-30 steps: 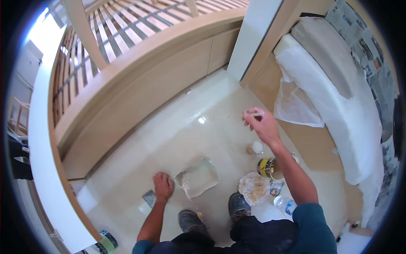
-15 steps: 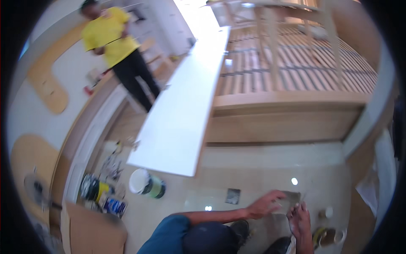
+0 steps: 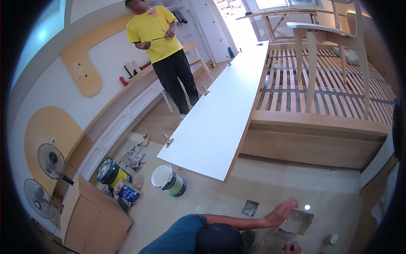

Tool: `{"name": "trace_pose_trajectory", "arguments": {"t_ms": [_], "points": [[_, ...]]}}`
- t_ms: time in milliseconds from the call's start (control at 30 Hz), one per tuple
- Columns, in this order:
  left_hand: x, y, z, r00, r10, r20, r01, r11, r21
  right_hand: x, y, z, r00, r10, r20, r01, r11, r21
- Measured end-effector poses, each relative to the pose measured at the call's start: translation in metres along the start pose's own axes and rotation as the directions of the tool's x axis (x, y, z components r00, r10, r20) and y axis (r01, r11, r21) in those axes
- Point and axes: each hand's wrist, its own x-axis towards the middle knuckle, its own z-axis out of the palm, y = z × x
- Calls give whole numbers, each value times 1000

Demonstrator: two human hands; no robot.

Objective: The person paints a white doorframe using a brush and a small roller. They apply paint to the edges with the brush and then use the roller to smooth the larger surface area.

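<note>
My left hand [image 3: 284, 211] reaches out low over the tiled floor, its fingers closed at the edge of a grey rectangular plate [image 3: 301, 222] with pale smears along its lower side. A thin pale streak, too blurred to name, runs below this hand. Close to the lower edge, my right hand [image 3: 292, 247] shows only in part, its fingers curled; anything inside them is hidden. Left of the plate, a small dark grey square piece [image 3: 250, 208] lies flat on the floor. A small white round object [image 3: 332, 239] is to the right of my right hand.
A long white panel [image 3: 215, 122] with hinges extends from the slatted bed frame's side. Near its front end stand a white bucket [image 3: 169, 181], a black-and-yellow bucket [image 3: 112, 172] and a cardboard box [image 3: 95, 216]. A person in a yellow shirt [image 3: 157, 36] stands beyond, holding a thin stick.
My view has shifted, so the room appears lower and farther right. My left hand has closed at the plate's edge. My right hand has drawn down toward the lower edge.
</note>
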Motion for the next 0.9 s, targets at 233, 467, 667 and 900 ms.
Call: {"name": "trace_pose_trajectory", "arguments": {"t_ms": [233, 467, 667, 900], "points": [[-22, -119, -30, 949, -65, -310, 125, 976, 181, -2, 67, 102, 987, -121, 101, 98, 973, 209], [-41, -137, -25, 982, -181, -53, 185, 979, 82, 5, 45, 107, 804, 178, 567, -332, 926, 180], [-66, -193, -14, 994, 81, 69, -101, 927, 362, -15, 99, 104, 917, 104, 384, -237, 918, 319], [-43, -135, -44, 960, -37, 278, -89, 900, 426, -46, -33, 37, 963, 244, 118, -250, 968, 37]]}}
